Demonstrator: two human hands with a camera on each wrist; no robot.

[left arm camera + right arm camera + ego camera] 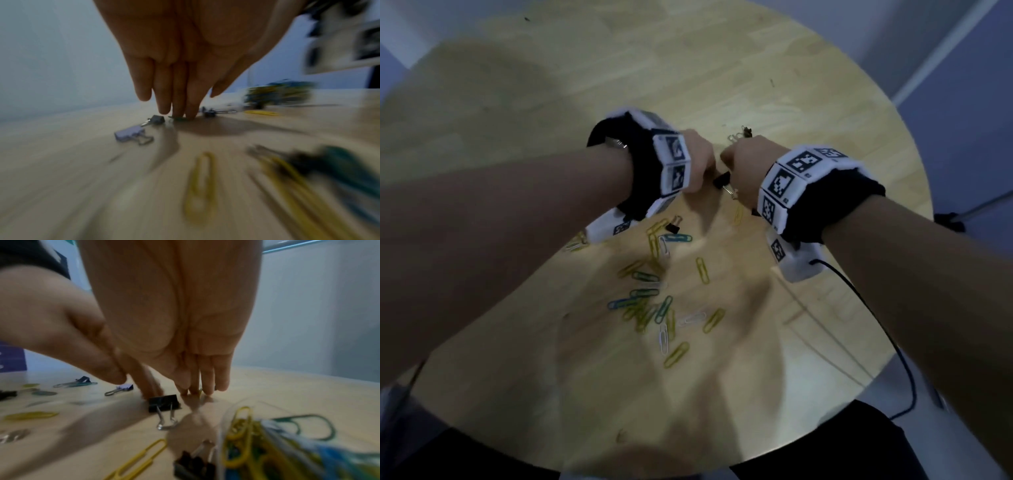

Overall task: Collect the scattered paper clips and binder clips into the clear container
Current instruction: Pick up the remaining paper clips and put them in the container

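Both hands hover close together over the middle of the round wooden table [722,68]. My left hand [179,110] points straight down, and its fingertips touch a green paper clip [177,119]. My right hand [195,386] also points down with straight fingers, its tips on the table beside a bit of yellow clip. A black binder clip [163,402] lies just in front of the right hand, between the two hands [722,179]. The clear container [267,443], holding several coloured paper clips, stands under the right wrist. A lavender binder clip [129,133] lies left of the left fingers.
Several yellow, green, blue and white paper clips [650,301] are scattered on the near half of the table. More binder clips [743,132] lie beyond the hands. A black cable [876,325] runs off the table's right edge. The left wrist view is blurred.
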